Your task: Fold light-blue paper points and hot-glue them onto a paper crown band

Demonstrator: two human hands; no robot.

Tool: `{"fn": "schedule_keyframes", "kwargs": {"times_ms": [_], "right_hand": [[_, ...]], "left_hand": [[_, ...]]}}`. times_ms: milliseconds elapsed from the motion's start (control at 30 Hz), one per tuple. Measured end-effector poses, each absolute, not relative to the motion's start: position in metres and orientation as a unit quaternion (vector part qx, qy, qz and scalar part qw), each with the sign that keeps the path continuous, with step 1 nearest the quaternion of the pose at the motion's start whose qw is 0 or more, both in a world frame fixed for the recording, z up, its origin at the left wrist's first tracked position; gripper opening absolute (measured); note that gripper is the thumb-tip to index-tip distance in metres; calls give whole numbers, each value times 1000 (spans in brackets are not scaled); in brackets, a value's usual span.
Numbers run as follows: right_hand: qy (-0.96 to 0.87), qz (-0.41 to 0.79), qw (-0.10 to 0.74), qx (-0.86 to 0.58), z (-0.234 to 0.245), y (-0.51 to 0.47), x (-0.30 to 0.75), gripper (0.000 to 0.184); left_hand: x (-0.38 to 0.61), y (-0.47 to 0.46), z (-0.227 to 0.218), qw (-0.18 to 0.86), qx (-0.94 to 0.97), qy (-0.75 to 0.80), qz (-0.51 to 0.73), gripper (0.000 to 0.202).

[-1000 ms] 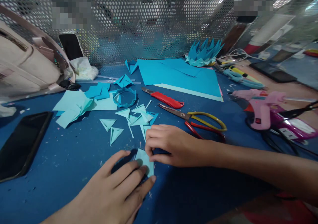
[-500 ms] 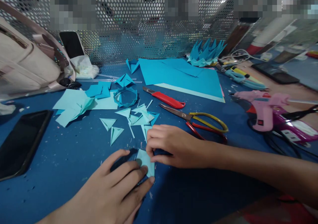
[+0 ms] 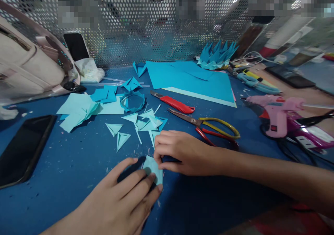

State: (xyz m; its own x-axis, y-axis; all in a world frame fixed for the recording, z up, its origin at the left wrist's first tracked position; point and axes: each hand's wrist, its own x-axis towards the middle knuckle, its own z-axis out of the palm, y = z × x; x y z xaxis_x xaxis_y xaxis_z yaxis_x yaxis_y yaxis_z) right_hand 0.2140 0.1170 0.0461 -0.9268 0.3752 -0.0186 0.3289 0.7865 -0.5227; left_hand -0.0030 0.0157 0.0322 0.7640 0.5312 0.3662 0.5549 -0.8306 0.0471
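Note:
A small piece of light blue paper (image 3: 149,164) lies on the blue table between my hands. My left hand (image 3: 125,195) rests over its lower part, fingers stretched out and fingertips pressing it down. The curled fingers and thumb of my right hand (image 3: 174,153) close on the paper's upper right edge; the fingertips are partly hidden. Just beyond my hands lie several folded light blue paper triangles (image 3: 122,140) and narrow strips. Behind them sits a ring of folded blue paper (image 3: 132,102).
Scissors (image 3: 199,122) and a red utility knife (image 3: 177,104) lie beyond my right hand. Large blue sheets (image 3: 180,75) and a spiky paper piece (image 3: 217,57) sit farther back. A pink glue gun (image 3: 276,111) is at right, a phone (image 3: 26,150) at left, near a bag (image 3: 26,61).

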Motion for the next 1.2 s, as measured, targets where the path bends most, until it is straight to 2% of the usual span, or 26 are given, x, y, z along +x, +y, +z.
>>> {"fn": "schedule_keyframes", "kwargs": {"times_ms": [200, 400, 1200], "right_hand": [[-946, 262, 48, -184, 45, 116, 215, 8], [-947, 259, 44, -186, 44, 116, 215, 9], [-948, 254, 53, -183, 43, 116, 216, 8]], "left_hand": [[-5, 18, 35, 9, -936, -294, -193, 25], [-6, 19, 35, 1, -940, -289, -182, 35], [-5, 20, 34, 9, -938, -292, -189, 25]]}}
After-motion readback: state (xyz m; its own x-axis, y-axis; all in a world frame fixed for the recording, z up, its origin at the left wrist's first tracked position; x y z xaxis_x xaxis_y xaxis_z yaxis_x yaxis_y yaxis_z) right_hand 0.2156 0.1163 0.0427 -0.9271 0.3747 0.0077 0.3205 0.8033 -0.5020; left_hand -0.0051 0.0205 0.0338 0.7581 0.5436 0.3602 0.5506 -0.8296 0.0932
